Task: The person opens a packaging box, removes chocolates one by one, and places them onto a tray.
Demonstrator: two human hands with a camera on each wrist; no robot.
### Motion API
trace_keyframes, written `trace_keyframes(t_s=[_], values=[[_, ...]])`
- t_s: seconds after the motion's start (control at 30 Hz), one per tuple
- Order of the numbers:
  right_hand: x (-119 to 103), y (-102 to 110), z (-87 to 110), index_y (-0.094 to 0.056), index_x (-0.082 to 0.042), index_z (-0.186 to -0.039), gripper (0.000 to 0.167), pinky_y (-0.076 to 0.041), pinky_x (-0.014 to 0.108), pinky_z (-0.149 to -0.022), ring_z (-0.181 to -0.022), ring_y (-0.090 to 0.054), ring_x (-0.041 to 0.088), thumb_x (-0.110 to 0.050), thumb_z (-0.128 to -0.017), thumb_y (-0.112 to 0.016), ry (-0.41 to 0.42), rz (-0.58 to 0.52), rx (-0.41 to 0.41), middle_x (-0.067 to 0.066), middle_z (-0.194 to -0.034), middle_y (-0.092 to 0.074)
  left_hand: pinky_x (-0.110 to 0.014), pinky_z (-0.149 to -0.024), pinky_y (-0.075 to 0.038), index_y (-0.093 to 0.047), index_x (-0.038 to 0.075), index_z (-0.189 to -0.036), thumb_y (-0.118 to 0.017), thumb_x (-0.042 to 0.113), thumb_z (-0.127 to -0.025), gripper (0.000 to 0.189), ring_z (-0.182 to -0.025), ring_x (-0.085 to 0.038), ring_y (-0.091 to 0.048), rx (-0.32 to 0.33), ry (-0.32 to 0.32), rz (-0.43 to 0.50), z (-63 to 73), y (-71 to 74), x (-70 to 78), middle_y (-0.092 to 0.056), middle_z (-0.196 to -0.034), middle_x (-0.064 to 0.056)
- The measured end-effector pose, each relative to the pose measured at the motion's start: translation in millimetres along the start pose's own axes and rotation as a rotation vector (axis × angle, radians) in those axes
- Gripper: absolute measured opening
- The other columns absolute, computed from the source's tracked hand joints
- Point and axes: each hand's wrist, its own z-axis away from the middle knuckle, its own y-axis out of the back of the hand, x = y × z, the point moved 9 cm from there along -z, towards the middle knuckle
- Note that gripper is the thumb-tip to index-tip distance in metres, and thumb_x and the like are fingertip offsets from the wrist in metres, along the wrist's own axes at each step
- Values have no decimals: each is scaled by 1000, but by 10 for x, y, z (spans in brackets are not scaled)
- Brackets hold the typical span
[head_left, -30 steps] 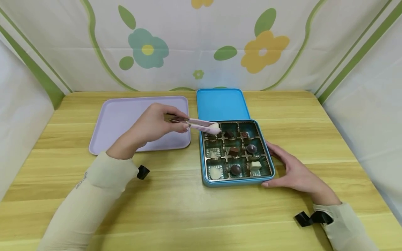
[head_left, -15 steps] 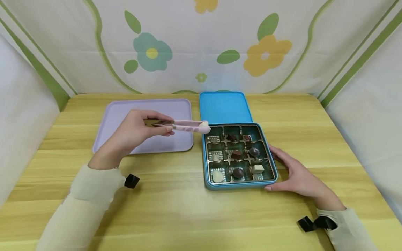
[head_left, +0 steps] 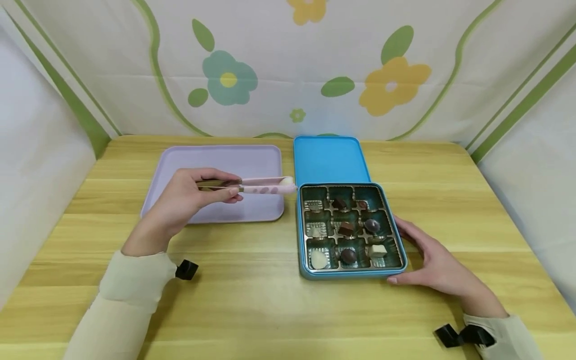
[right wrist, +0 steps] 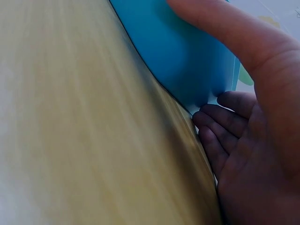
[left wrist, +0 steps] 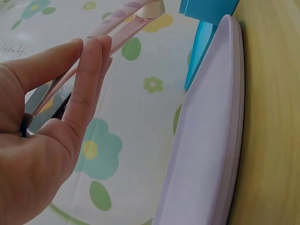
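Observation:
My left hand (head_left: 186, 192) holds small tongs (head_left: 265, 190) with pink tips and metal arms, thumb on one side and fingers on the other. A white chocolate (head_left: 286, 181) is pinched between the tips, also seen at the top of the left wrist view. The tongs reach over the right part of a lilac tray (head_left: 258, 212), just left of a blue tin (head_left: 351, 274). Dark and white chocolates lie in the tin's gold-rimmed compartments. My right hand (head_left: 438, 265) grips the tin's near right corner, thumb at the front and fingers along the right side (right wrist: 220, 119).
The tin's blue lid (head_left: 330, 160) lies flat behind it, close to the tray's right side. A white curtain (head_left: 288, 70) with printed flowers rises behind the wooden table (head_left: 252, 300). Pale side walls stand left and right.
The left hand has drawn the tongs and white chocolate leftward out from over the tin's back left compartment toward the tray. The right hand stays on the tin. The head view has shifted slightly.

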Motion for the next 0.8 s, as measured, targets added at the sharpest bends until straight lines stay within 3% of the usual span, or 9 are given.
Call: trace_keyframes(t_s=[0.3,0.5,0.67,0.8], values=[[-3,16,27,-28,-32,-171,127,-27,-2,-111,-144,-39,-14,-12,-71,-103,6,9,12,-2,-168,-43,-18,-102,-57,-72,-5,-132,-83,16,-97,42,-99,-19,-83,67,33,11,-67,220,-151,-83,-111,0],[-34,49,10,-30,-31,-171,128,-26,-1,-112,-144,-40,-14,-12,-68,-104,10,10,28,-1,-168,-45,-16,-100,-58,-69,-4,-137,-84,21,-97,49,-99,-11,-82,144,124,59,-272,393,-329,-81,-115,0],[-11,25,8,-28,-33,-171,128,-26,-1,-111,-142,-39,-15,-14,-70,-104,-8,23,6,6,-167,-45,-23,-98,-62,-67,-8,-138,-83,10,-96,48,-93,-9,-82,212,177,186,-461,407,-460,-81,-108,0],[-11,8,-1,-28,-33,-171,128,-26,-1,-111,-143,-39,-14,-16,-69,-104,-9,19,5,12,-167,-45,-21,-96,-62,-64,-12,-138,-81,5,-97,48,-89,-8,-82,230,193,230,-550,370,-497,-80,-103,3]])
